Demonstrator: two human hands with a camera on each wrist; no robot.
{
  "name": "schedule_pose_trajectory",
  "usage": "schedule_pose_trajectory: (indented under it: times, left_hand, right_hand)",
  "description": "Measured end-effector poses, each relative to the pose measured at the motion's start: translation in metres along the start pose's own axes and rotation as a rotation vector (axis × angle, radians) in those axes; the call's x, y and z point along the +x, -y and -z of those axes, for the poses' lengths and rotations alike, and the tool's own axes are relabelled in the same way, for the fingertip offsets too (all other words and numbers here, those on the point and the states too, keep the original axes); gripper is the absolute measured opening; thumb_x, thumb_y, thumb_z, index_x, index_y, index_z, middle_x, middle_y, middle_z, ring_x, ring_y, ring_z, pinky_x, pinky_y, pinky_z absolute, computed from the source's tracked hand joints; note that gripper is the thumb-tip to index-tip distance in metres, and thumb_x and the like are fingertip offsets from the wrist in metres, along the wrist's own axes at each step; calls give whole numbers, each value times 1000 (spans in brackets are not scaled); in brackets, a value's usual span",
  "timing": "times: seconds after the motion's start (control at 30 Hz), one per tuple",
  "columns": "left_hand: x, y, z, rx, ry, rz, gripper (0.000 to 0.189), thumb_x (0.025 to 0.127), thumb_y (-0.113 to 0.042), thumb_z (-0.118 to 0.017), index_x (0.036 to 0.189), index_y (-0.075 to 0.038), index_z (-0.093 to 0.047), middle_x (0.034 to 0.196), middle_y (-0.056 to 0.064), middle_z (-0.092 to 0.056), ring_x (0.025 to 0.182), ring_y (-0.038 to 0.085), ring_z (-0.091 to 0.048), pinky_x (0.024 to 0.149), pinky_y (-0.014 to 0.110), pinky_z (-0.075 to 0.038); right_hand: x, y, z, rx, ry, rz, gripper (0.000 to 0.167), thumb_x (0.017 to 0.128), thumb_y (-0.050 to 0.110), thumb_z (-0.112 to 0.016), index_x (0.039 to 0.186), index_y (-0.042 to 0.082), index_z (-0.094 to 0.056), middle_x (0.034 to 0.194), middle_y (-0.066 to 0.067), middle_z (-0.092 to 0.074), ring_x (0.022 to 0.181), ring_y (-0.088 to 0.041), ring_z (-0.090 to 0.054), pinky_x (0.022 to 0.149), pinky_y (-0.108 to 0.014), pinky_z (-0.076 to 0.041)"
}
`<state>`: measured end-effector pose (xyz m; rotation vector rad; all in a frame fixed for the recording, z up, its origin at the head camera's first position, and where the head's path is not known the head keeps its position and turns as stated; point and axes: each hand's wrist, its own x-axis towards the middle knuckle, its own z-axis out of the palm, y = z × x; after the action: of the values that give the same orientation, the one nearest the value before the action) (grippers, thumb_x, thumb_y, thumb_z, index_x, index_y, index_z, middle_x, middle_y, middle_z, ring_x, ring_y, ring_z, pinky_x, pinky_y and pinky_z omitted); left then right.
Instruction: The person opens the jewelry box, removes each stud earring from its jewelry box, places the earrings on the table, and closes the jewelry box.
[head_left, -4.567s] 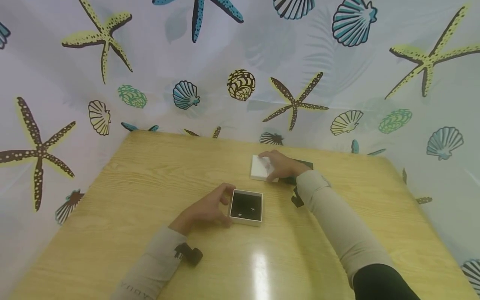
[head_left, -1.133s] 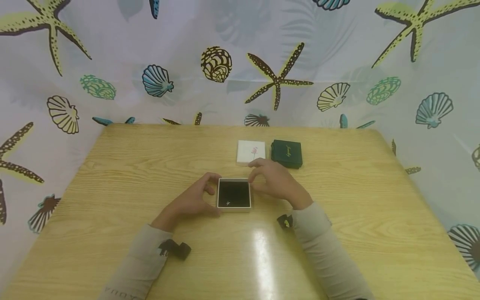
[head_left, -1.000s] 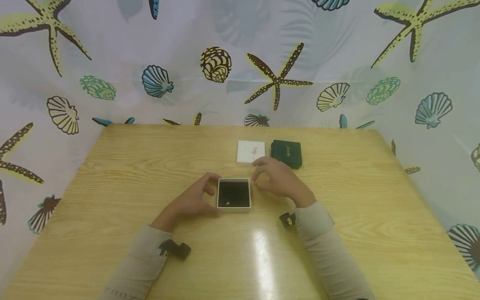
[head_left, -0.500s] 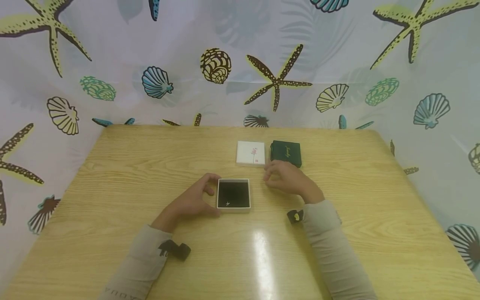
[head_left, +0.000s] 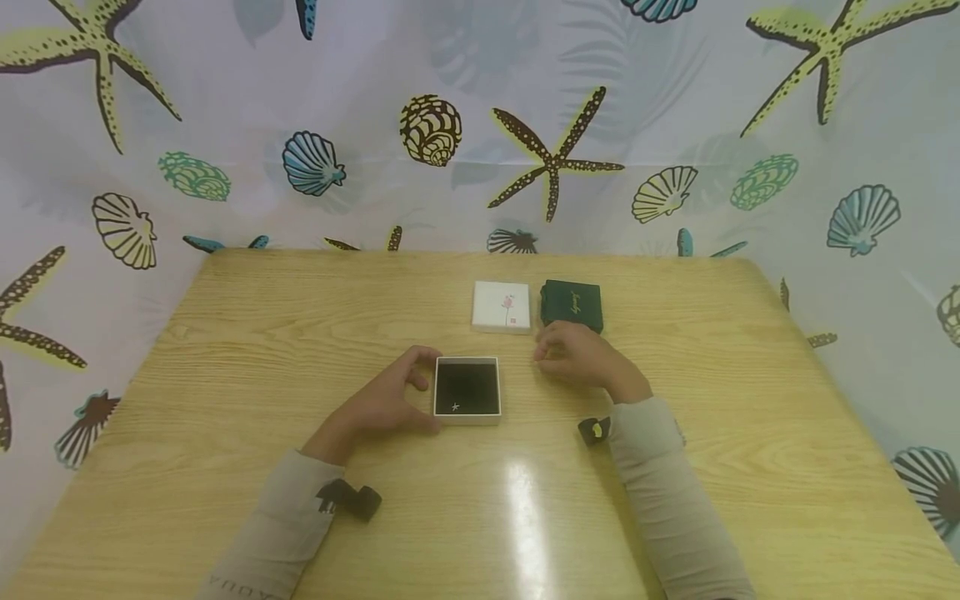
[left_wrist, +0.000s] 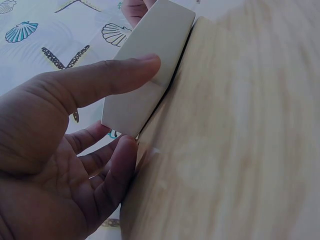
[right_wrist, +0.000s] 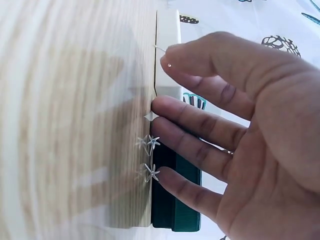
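Note:
My left hand [head_left: 386, 396] holds the white jewelry box base [head_left: 468, 421] flat on the table, thumb along its near side and fingers at the back corner; the left wrist view has the thumb pressed on the box wall [left_wrist: 167, 30]. On its black lining lies one small silver star-shaped earring [head_left: 455, 407]. My right hand [head_left: 581, 354] is low over the table before the green box. In the right wrist view its thumb and index finger pinch a thin silver piece [left_wrist: 159, 48], mostly hidden. Two silver starfish earrings, one [right_wrist: 153, 142] above another [right_wrist: 151, 173], lie beside the other fingertips.
A white lid [head_left: 501, 307] printed with a pink flower lies behind the open box. To its right stands a dark green box [head_left: 572, 305] with gold lettering. The wooden table [head_left: 322, 308] ends at a shell-patterned cloth [head_left: 480, 208].
The right hand has gone from the white lid to the open box, then right to the front of the green box. Of two silver stars in the box, one is left. The left hand stays.

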<state>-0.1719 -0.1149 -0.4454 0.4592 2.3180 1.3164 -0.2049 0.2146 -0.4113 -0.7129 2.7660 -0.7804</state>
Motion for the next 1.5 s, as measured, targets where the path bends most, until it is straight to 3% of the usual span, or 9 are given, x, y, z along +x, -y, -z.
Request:
schedule_pose_trajectory:
  times: [0.47, 0.87, 1.03, 1.23, 1.5]
  left_hand:
    - [-1, -1, -1, 4, 1, 18, 95, 65, -23, -93, 144, -28, -39, 137, 6, -50, 120, 28, -52, 92, 39, -47]
    - [-1, -2, -1, 5, 2, 12, 95, 66, -23, -93, 144, -26, -39, 138, 6, -50, 120, 28, -52, 91, 39, -48]
    - [0, -1, -1, 1, 3, 9, 95, 66, -23, -93, 144, -26, -39, 139, 5, -50, 120, 28, -52, 91, 39, -48]
    - [1, 1, 0, -4, -3, 4, 94, 64, -23, -93, 143, -26, -41, 139, 3, -50, 119, 28, -52, 90, 36, -47]
    - [2, 1, 0, -10, 2, 9, 95, 65, -25, -93, 143, -25, -40, 139, 4, -49, 120, 28, -51, 91, 37, -47]
  right_hand:
    - [-2, 6, 2, -116, 23, -102, 11, 89, 12, -65, 93, 5, -74, 130, -19, -63, 120, -38, -61, 104, -51, -50]
    - [0, 3, 1, -180, 16, -132, 13, 88, 11, -64, 91, 7, -75, 125, -17, -65, 117, -34, -62, 102, -49, -51]
    - [-2, 12, 6, -176, 3, -118, 13, 87, 10, -65, 95, 7, -75, 123, -15, -66, 115, -32, -63, 100, -48, -52]
    - [-7, 42, 15, -129, -53, -38, 15, 89, 12, -70, 103, 6, -73, 133, -15, -63, 125, -35, -59, 107, -50, -49]
    - [-1, 80, -3, -191, -87, 207, 6, 86, 13, -73, 92, 12, -75, 130, -11, -66, 121, -31, -63, 100, -44, -53]
